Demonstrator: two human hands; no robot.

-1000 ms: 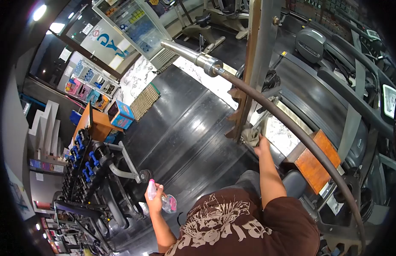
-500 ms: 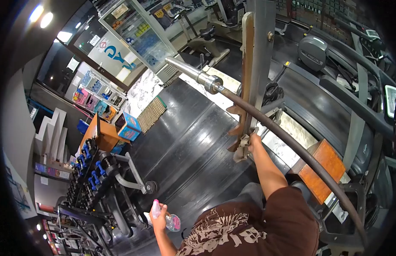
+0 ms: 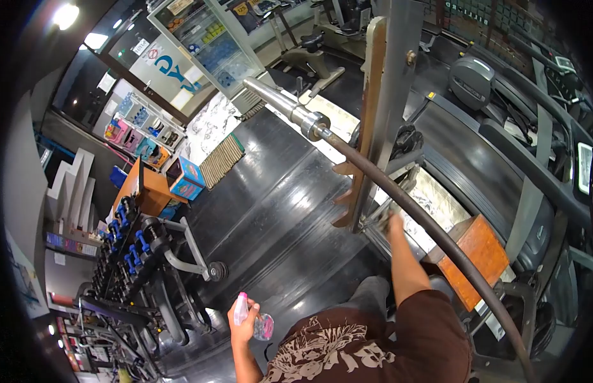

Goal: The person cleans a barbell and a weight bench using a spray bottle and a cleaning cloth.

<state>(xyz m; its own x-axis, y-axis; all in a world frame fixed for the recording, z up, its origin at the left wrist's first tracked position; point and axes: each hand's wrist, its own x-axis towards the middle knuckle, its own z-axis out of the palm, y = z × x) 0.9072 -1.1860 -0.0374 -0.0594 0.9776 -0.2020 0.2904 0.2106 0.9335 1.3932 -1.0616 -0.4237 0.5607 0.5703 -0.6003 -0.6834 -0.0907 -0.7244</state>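
Note:
A clear spray bottle (image 3: 264, 326) with a pink and white nozzle is in my left hand (image 3: 243, 318), its fingers wrapped round the neck. My right hand (image 3: 395, 225) reaches forward beside the foot of the upright rack post (image 3: 395, 83); it is blurred, with a greyish cloth partly visible at its fingers. Brown jagged hooks (image 3: 345, 199) stick out from the post's left side, just left of this hand. A long barbell (image 3: 398, 191) with a silver sleeve slants across the view above my right forearm.
An orange-brown wooden box (image 3: 476, 262) sits right of my right arm. Dumbbells fill a rack (image 3: 175, 255) at the left. Further back stand a glass-door fridge (image 3: 210, 45), a striped mat (image 3: 221, 161), an exercise bike (image 3: 315, 60) and treadmills (image 3: 475, 166) at the right.
My right hand has moved right, from the post's hooks to the post's other side, taking the cloth with it. My left hand, still round the bottle, has shifted slightly right.

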